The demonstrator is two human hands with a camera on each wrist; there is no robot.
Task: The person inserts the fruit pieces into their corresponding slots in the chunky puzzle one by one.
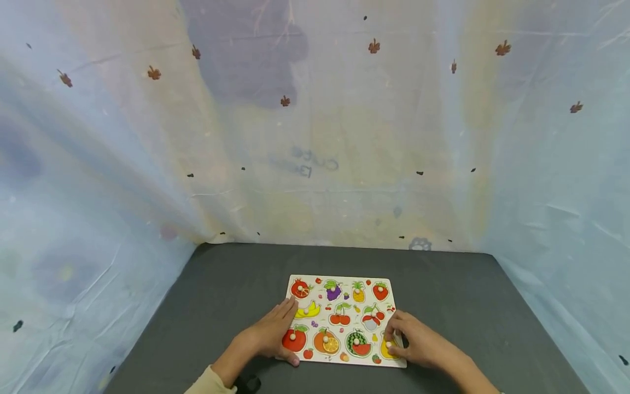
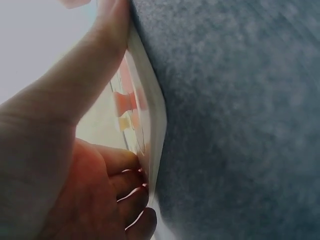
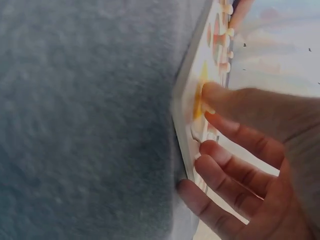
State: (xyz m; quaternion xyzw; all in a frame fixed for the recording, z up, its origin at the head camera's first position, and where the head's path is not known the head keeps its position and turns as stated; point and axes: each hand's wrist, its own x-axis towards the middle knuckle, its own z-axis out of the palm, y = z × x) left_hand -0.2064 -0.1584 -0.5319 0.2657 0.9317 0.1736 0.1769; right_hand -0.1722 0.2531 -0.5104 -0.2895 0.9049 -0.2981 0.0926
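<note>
A white wooden fruit puzzle board [image 1: 348,328] lies on the dark table, with several knobbed fruit pieces in it. My left hand [image 1: 273,331] rests along the board's left edge, its fingers fairly straight beside the banana piece [image 1: 309,311] and its thumb near the front left corner. At the front right corner, my right hand [image 1: 418,339] pinches a yellow fruit piece [image 1: 388,350] between thumb and index finger. In the right wrist view this yellow piece [image 3: 198,105] sits in or just at the board, partly hidden by the thumb; the other fingers are spread near the board's edge.
The dark grey tabletop [image 1: 236,284] surrounds the board. A pale printed curtain [image 1: 315,137] hangs behind the table and along both sides. Watermelon [image 1: 358,343], orange [image 1: 326,341] and cherry [image 1: 339,314] pieces lie in the board between the hands.
</note>
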